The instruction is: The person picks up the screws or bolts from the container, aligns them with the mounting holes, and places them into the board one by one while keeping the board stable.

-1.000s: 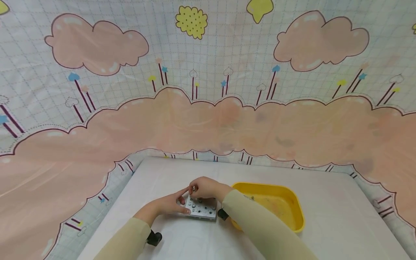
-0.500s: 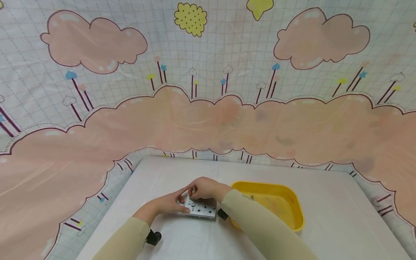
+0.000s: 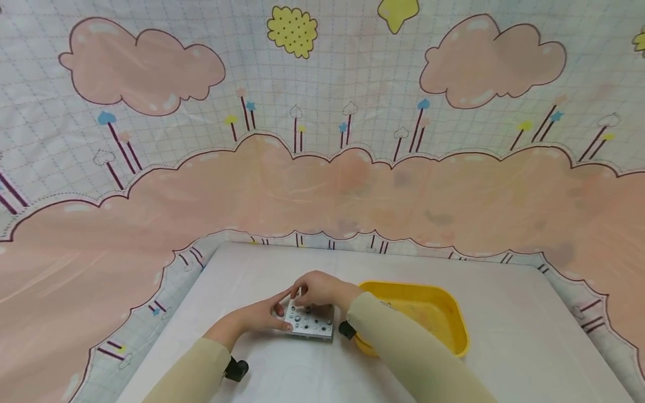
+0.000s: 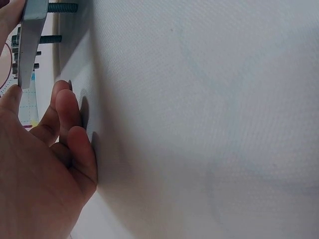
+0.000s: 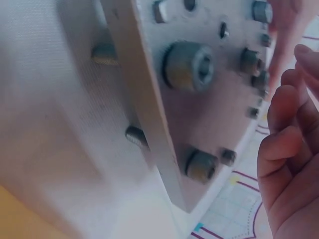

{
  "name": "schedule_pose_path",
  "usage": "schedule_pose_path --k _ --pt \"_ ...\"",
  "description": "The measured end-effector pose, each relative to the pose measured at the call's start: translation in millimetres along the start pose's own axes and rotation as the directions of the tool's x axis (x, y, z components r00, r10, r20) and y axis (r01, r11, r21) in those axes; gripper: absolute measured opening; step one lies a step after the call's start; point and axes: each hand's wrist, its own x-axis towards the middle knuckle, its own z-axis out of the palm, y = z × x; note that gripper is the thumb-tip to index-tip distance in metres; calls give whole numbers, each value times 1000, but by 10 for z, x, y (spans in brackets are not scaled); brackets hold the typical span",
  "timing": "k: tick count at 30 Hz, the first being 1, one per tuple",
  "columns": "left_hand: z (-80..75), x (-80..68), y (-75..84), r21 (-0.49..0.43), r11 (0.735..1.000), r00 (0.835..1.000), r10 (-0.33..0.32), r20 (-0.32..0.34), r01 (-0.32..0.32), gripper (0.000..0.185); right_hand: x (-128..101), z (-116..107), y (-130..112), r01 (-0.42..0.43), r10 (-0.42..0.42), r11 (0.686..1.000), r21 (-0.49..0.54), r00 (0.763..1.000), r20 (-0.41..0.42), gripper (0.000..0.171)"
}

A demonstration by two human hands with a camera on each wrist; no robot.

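Observation:
A small grey metal plate [image 3: 311, 323] studded with several bolts lies on the white table, raised on its bolt threads [image 4: 62, 7]. My left hand [image 3: 281, 311] pinches the plate's left edge [image 4: 29, 40] between thumb and index finger. Its other fingers [image 4: 70, 119] rest on the table. My right hand [image 3: 302, 291] reaches over the plate's far left corner, fingertips pinched on what looks like a small bolt. In the right wrist view the plate face [image 5: 214, 104] with a hex-socket bolt [image 5: 189, 65] fills the frame. Curled fingers [image 5: 281, 144] show at the right.
A yellow plastic tray [image 3: 457, 329] sits just right of the plate, touching my right sleeve. The white table [image 3: 514, 347] spreads around both. A pink cloud-patterned cloth [image 3: 322, 184] hangs behind the table's far edge. Black wrist mounts [image 3: 237, 369] sit on both forearms.
Both hands stay at the plate. The right fingertips have shifted only slightly at the far left corner, and the view has drifted a little.

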Motion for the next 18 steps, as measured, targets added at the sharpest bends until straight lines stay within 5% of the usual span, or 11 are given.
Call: schedule_pose_path --k 18 --pt "11 21 26 37 999 1000 6 -10 -5 106 -415 -485 283 86 -76 989 121 993 -85 12"
